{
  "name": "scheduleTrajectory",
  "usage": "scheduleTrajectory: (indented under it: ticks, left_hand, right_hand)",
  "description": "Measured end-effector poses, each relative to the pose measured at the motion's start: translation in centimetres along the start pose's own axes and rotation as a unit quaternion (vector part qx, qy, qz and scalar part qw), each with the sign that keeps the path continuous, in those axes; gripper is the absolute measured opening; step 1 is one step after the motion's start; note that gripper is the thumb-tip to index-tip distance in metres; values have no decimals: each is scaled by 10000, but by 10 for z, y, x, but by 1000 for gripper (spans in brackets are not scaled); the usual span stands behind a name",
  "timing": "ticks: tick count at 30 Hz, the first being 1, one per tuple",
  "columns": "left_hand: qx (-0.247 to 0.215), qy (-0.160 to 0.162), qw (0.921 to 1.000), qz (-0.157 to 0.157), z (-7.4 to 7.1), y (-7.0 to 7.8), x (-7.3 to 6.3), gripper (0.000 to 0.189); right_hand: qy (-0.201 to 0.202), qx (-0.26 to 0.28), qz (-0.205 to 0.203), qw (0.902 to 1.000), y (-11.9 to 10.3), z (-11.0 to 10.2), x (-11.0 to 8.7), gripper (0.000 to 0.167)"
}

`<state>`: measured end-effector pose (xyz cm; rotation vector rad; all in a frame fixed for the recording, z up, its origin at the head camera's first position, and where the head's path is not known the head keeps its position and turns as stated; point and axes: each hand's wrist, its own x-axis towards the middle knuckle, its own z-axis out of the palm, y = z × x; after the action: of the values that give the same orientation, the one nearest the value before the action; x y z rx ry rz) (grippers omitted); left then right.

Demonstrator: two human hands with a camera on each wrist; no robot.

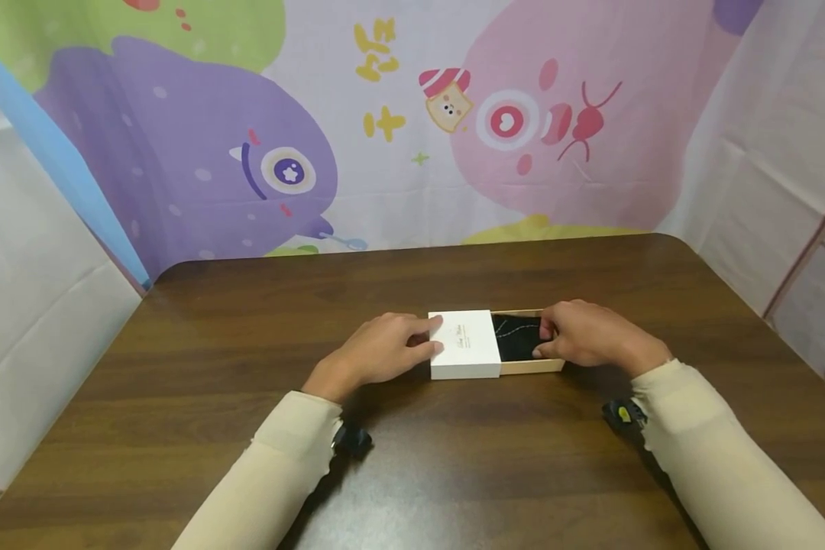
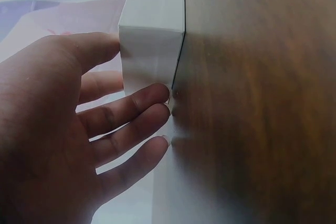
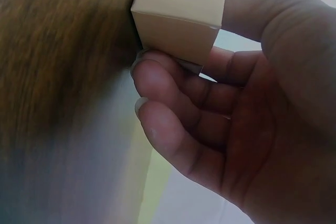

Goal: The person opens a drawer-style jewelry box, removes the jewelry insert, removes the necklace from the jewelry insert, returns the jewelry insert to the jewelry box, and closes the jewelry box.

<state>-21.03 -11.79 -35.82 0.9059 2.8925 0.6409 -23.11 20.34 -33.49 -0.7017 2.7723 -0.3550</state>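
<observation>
A white slide box cover (image 1: 462, 336) with small gold lettering lies on the table. Out of its right end sticks a tan inner tray (image 1: 532, 367). Black lining (image 1: 516, 347) fills the tray, crossed by a thin pale line like a fine chain. My left hand (image 1: 385, 347) presses the cover's left end with thumb and index fingertips on top; its other fingers (image 2: 121, 124) reach nearly straight beside the end face. At the tray's right end, my right hand (image 1: 587, 336) grips with thumb and index finger dipping over the rim. Its other fingers (image 3: 163, 87) curl against the end, partly hiding it.
The brown wooden table (image 1: 282, 290) extends around the box. A cartoon-printed cloth (image 1: 399, 191) hangs behind its far edge, with pale cloth at both sides. Black wrist devices (image 1: 352, 441) sit under both cream sleeves.
</observation>
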Motion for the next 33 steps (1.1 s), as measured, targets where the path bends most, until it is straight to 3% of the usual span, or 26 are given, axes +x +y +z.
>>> scheduleTrajectory:
  ticks: [20, 33]
  left_hand:
    - [30, 25, 10000, -25, 0, 1, 1, 52]
    - [-24, -6, 10000, -80, 2, 0, 0, 52]
  right_hand:
    - [124, -266, -92, 9995, 3, 3, 0, 27]
    - [540, -371, -323, 9973, 2, 6, -2, 25]
